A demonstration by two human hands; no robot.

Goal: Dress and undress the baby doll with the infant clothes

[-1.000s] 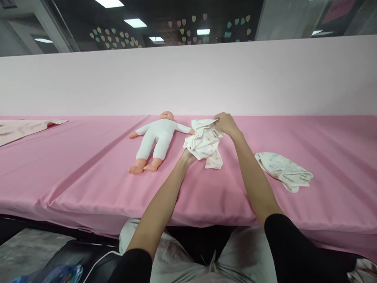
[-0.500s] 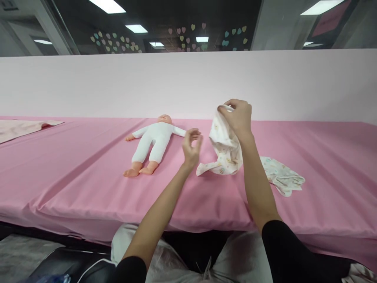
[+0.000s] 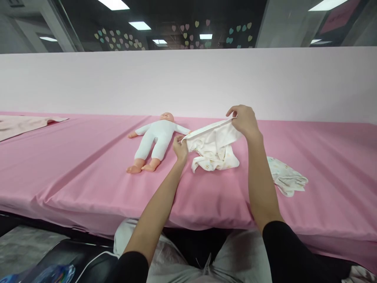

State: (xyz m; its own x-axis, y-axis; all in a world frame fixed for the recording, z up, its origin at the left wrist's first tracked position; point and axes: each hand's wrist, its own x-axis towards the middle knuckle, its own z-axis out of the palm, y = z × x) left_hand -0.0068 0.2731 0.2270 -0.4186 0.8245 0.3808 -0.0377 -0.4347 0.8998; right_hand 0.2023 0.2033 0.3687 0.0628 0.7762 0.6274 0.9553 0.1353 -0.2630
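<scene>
- We have a white patterned cloth over the counter, right of the doll, strung between both hands.
- Left hand: we're gripping the cloth's left end, fingers closed on the corner, just beside the doll's arm.
- Right hand: we're pinching the right end, slightly higher and farther right; some fingers are partly hidden.
- Done, as far as we can judge: one edge is drawn out nearly straight between the hands.
- Left: the lower part is bunched and folded, so we'd call the opening-out partial; we can't tell whether that part rests on the counter.
- Doll lies on its back, arms out, feet toward the near side; neither patterned cloth is on it.
- Second patterned cloth lies crumpled at right beyond our right forearm, in neither hand; we count it as not dealt with.
- Pale pink cloth lies at far left, well apart from our hands.
</scene>
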